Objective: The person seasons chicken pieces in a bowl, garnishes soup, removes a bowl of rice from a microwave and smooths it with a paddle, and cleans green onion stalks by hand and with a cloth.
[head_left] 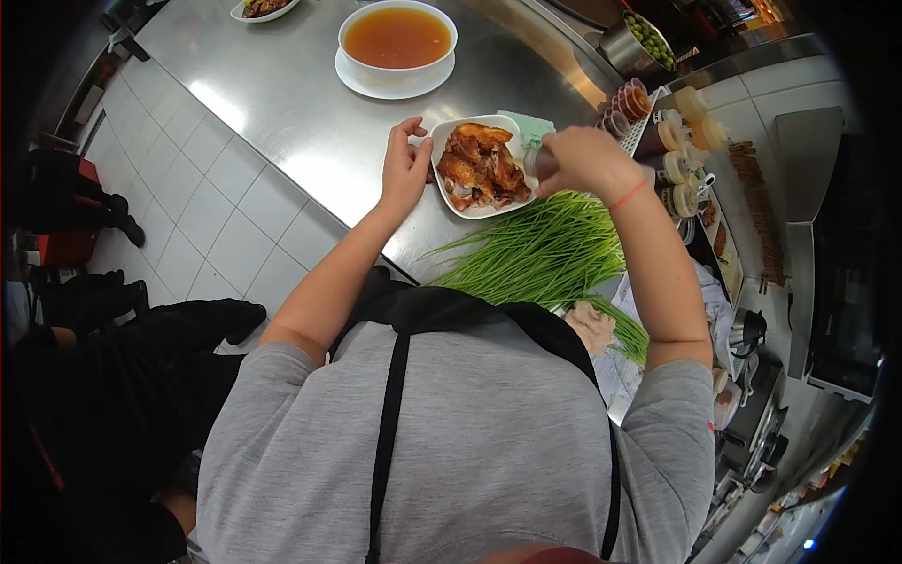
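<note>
A white square dish of browned roast meat sits on the steel counter in front of me. My left hand is at the dish's left rim, fingers apart and curved, holding nothing; whether it touches the rim I cannot tell. On the other side, my right hand grips a small see-through cup, tilted at the dish's right edge. Its contents are not clear. A pale green cloth lies just behind the cup. Long green chives are spread on the counter below the dish and my right forearm.
A white bowl of orange-brown broth stands on a white plate farther back. Sauce bottles and lidded cups line the right side, near a metal pot of green pieces. People in dark clothes are at left.
</note>
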A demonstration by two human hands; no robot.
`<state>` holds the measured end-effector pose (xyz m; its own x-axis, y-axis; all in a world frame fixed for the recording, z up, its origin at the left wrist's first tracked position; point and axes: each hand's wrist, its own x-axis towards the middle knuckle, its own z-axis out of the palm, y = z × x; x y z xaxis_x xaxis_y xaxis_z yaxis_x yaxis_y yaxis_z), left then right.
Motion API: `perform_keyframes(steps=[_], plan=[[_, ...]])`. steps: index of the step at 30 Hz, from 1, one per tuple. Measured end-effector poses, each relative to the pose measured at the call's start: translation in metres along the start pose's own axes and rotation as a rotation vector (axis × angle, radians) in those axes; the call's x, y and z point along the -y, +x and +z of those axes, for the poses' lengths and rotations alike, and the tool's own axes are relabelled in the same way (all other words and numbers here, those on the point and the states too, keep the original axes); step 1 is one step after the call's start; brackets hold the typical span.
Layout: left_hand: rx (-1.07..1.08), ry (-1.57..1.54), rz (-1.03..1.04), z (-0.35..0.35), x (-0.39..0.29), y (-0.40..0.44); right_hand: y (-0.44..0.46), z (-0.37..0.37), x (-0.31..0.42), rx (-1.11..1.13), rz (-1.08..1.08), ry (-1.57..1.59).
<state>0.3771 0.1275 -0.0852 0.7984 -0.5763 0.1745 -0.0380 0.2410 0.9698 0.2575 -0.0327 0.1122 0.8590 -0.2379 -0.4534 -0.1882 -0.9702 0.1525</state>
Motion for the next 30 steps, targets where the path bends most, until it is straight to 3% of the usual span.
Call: perform_keyframes(steps=[11,17,19,20,22,23,27,30], plan=[[0.015,0.001,-0.028,0.001,-0.003,0.001,-0.02,0.022,-0.005,0.013,-0.001,0.019],[0.015,0.029,-0.017,0.001,-0.001,0.001,-0.031,0.026,-0.035,0.084,0.006,0.276],[0.019,0.039,-0.014,0.001,-0.002,0.0,-0.042,0.038,-0.054,-0.118,-0.14,0.945],[0.02,0.052,-0.017,0.001,-0.002,0.0,-0.05,0.037,-0.064,-0.133,-0.06,1.013],[0.026,0.062,-0.015,0.001,-0.002,0.001,-0.063,0.042,-0.078,-0.537,0.039,0.994],[0.027,0.074,-0.014,0.001,-0.002,0.001,-0.07,0.042,-0.085,-0.754,0.141,0.832],[0.03,0.073,-0.027,0.002,-0.005,0.0,-0.064,0.07,-0.118,-1.295,0.381,0.787],[0.033,0.107,-0.032,0.002,-0.006,0.0,-0.052,0.105,-0.135,-1.4,0.487,0.841]])
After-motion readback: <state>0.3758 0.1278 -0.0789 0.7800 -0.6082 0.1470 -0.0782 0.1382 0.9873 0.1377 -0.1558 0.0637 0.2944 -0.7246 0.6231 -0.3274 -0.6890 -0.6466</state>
